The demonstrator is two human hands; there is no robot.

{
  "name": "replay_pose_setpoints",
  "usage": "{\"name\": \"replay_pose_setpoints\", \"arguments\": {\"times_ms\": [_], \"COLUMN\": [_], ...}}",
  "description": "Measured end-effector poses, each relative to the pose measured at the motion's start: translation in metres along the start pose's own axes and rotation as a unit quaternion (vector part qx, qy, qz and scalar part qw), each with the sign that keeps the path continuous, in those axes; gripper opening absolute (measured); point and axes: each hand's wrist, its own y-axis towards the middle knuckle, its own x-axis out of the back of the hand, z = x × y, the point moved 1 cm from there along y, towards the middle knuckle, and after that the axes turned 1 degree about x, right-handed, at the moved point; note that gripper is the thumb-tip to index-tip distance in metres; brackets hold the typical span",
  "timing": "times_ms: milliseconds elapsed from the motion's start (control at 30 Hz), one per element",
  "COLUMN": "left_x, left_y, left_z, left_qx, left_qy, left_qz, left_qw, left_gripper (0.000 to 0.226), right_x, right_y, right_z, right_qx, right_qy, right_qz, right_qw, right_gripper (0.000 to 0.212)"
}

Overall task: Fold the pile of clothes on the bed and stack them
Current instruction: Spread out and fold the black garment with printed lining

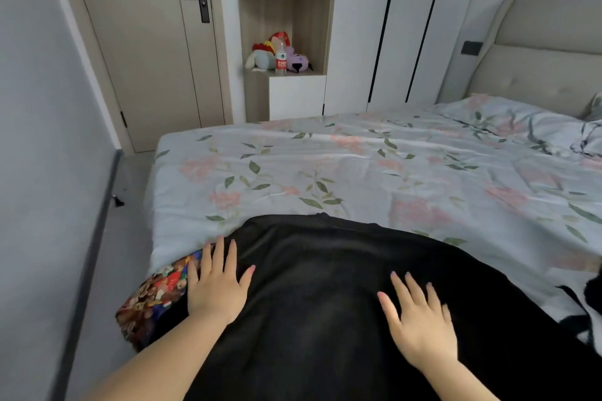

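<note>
A large black garment (325, 286) lies spread flat across the near part of the bed (325, 166), which has a floral sheet. My left hand (216, 283) rests flat with straight fingers on the garment's left edge. My right hand (420, 319) lies flat with spread fingers on its right half. Under the garment's left side a colourful patterned cloth (153, 296) sticks out at the bed's corner. More black-and-white clothing (589, 303) shows at the right edge.
A pillow (521, 120) and padded headboard (547, 52) are at the far right. Beyond the bed stand a wardrobe (391, 26), a shelf with plush toys and a water bottle (280, 58), and a door (146, 42). A wall (39, 140) is close on the left.
</note>
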Motion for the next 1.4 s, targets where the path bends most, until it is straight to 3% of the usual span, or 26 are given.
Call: {"name": "replay_pose_setpoints", "arguments": {"times_ms": [100, 233, 333, 367, 400, 433, 500, 533, 600, 733, 933, 1033, 1167, 1333, 1367, 1400], "left_x": [0.008, 0.023, 0.034, 0.038, 0.042, 0.044, 0.043, 0.041, 0.034, 0.025, 0.000, -0.010, -0.013, 0.000, 0.006, 0.016], "left_y": [-0.051, -0.112, -0.137, -0.142, -0.146, -0.148, -0.155, -0.158, -0.152, -0.125, -0.095, -0.082, -0.070, -0.060, -0.058, -0.054], "left_z": [0.030, 0.070, 0.100, 0.108, 0.116, 0.122, 0.131, 0.133, 0.137, 0.138, 0.146, 0.150, 0.150, 0.165, 0.168, 0.171], "left_qx": [-0.013, -0.009, 0.106, 0.188, 0.277, 0.347, 0.403, 0.402, 0.385, 0.367, 0.439, 0.435, 0.441, 0.488, 0.466, 0.424], "left_qy": [-0.022, -0.119, -0.261, -0.342, -0.443, -0.552, -0.681, -0.702, -0.720, -0.769, -0.798, -0.827, -0.826, -0.828, -0.860, -0.888], "left_qz": [0.045, 0.082, 0.037, 0.023, 0.036, 0.069, 0.182, 0.225, 0.261, 0.228, 0.202, 0.173, 0.169, 0.083, 0.039, -0.029], "left_qw": [0.999, 0.990, 0.959, 0.920, 0.852, 0.755, 0.583, 0.543, 0.515, 0.471, 0.361, 0.310, 0.307, 0.264, 0.202, 0.172], "left_gripper": [0.073, 0.066, 0.049, 0.041, 0.034, 0.031, 0.032, 0.031, 0.038, 0.057, 0.066, 0.067, 0.073, 0.049, 0.048, 0.050], "right_x": [-0.010, -0.014, -0.016, -0.017, -0.017, -0.017, -0.018, -0.019, -0.022, -0.026, -0.025, -0.025, -0.027, -0.031, -0.031, -0.032], "right_y": [-0.056, -0.108, -0.136, -0.142, -0.146, -0.149, -0.152, -0.152, -0.153, -0.153, -0.151, -0.151, -0.150, -0.149, -0.148, -0.148], "right_z": [0.037, 0.057, 0.056, 0.054, 0.053, 0.052, 0.052, 0.052, 0.052, 0.053, 0.056, 0.055, 0.056, 0.053, 0.054, 0.053], "right_qx": [0.010, 0.028, 0.039, 0.035, 0.031, 0.029, 0.029, 0.028, 0.025, 0.019, 0.012, 0.012, 0.012, 0.015, 0.017, 0.017], "right_qy": [0.061, -0.010, -0.050, -0.045, -0.037, -0.031, -0.028, -0.028, -0.035, -0.044, -0.059, -0.059, -0.052, -0.037, -0.032, -0.033], "right_qz": [0.050, 0.028, 0.005, 0.005, 0.006, 0.005, -0.008, -0.015, -0.025, -0.034, -0.037, -0.040, -0.041, -0.036, -0.036, -0.035], "right_qw": [0.997, 0.999, 0.998, 0.998, 0.999, 0.999, 0.999, 0.999, 0.999, 0.998, 0.998, 0.997, 0.998, 0.999, 0.999, 0.999], "right_gripper": [0.068, 0.070, 0.071, 0.070, 0.069, 0.068, 0.068, 0.069, 0.071, 0.078, 0.075, 0.073, 0.074, 0.076, 0.076, 0.076]}}
